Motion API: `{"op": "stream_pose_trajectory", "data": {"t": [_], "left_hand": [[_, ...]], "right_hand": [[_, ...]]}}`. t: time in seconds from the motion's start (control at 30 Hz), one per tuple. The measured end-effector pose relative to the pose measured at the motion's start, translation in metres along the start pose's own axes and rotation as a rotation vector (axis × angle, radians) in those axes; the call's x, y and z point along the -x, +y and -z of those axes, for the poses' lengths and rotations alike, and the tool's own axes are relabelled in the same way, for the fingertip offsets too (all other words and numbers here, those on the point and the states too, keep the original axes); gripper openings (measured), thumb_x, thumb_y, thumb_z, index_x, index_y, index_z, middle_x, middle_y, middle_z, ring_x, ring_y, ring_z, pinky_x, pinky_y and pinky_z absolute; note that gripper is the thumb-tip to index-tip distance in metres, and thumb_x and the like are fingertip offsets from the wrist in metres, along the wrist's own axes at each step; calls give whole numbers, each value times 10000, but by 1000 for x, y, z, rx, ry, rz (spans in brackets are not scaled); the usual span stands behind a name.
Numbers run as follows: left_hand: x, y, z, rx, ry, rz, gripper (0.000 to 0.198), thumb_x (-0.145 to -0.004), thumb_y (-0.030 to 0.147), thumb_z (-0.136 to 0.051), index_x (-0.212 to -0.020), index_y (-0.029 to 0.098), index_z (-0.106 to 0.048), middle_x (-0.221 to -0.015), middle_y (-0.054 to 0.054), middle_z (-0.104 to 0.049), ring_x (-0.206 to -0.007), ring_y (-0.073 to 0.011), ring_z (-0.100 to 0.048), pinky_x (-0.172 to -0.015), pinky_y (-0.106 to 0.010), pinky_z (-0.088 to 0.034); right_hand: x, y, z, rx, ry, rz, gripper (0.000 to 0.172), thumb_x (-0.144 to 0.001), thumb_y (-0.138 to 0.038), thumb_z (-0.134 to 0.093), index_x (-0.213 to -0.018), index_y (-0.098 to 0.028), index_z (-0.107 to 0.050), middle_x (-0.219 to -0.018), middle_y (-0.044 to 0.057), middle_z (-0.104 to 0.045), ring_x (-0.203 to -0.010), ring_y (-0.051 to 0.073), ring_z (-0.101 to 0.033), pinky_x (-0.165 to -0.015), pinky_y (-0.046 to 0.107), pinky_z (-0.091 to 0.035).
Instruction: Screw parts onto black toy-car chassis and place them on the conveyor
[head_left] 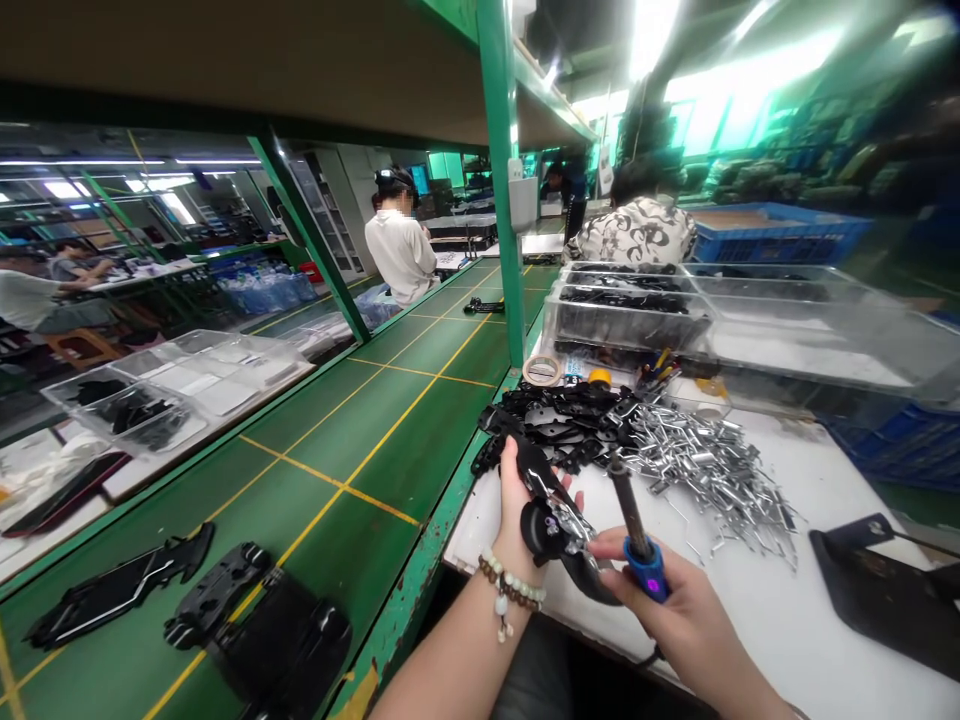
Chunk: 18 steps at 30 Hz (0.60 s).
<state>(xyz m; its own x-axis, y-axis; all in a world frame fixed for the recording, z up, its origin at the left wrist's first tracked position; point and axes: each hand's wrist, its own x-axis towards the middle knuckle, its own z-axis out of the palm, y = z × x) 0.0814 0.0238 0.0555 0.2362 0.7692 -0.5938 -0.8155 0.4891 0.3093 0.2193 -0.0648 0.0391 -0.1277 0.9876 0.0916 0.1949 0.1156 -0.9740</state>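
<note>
My left hand (512, 520), a beaded bracelet at its wrist, is wrapped round a black plastic part (541, 528) with a shiny metal piece along it. In my right hand (679, 605) is a soldering iron (646, 565) with a blue handle, its tip pointing up and away from the part. My right thumb and a finger also reach to the near side of the black part. Just beyond my hands lie a heap of black plastic parts (574, 415) and a pile of bent silver metal rods (712, 470) on the white table (720, 610).
A green conveyor belt (382, 440) on the left carries black chassis-like parts (124, 590). A green post (502, 200) rises at the table's corner. Clear bins (630, 325) stand behind the piles, near a tape roll (541, 371). A black stand (885, 590) is at right. Other people work farther off.
</note>
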Motion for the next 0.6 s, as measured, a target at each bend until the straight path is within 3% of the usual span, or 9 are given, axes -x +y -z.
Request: {"op": "stream_pose_trajectory", "data": {"t": [0.2,0.4,0.6], "left_hand": [[-11,-3,-7,31,-26,14,478,-624,638,-639,-688,169,-574,-543,7,-516,-514,-152,-536,-545,-295,-468],[-15,-4,-10,65,-62,12,479,-633,633,-637,-671,162,-556,-561,-16,-531,-502,-157,-530,-559,-314,-481],[-14,-5,-4,81,-133,15,495,-628,648,-633,-666,161,-553,-564,-26,-530,-511,-166,-535,-595,-335,-500]], "right_hand": [[-9,-12,4,-33,-5,-37,225,-822,-422,-590,-903,-232,-678,-1055,67,-591,-961,229,-579,-798,317,-512],[-14,-19,2,20,103,-25,246,-796,-440,-613,-889,-226,-691,-968,48,-597,-912,220,-597,-822,324,-498],[-15,-28,1,81,52,-45,253,-789,-442,-621,-891,-223,-699,-969,55,-627,-850,209,-615,-770,313,-507]]}}
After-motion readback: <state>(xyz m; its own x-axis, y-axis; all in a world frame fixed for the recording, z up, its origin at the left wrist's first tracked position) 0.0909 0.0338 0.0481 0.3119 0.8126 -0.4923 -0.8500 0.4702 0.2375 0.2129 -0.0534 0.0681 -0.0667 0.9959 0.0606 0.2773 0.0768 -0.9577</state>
